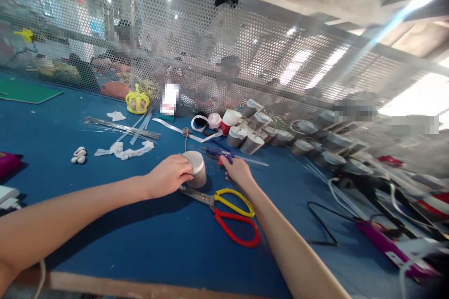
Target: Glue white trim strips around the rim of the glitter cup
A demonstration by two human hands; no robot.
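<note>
My left hand [170, 175] is closed around the left side of a small pale cylindrical cup [198, 175] that stands on the blue tabletop. A thin cord rises from behind the cup to a small knot [186, 132]. Just right of it, my right hand [242, 173] grips a blue hot glue gun [214, 151] with an orange-red trigger; its nozzle points left and a clear glue stick [254, 161] sticks out at the back. Scissors [210, 201] with one yellow and one red handle lie in front of the cup, between my forearms.
Several similar grey cups [253, 142] lie at the back right before a perforated metal screen [196, 32]. Wires [122, 127], white scraps [122, 150] and a yellow crown [137, 101] are at the back left. A purple power strip [389, 247] with cables lies right.
</note>
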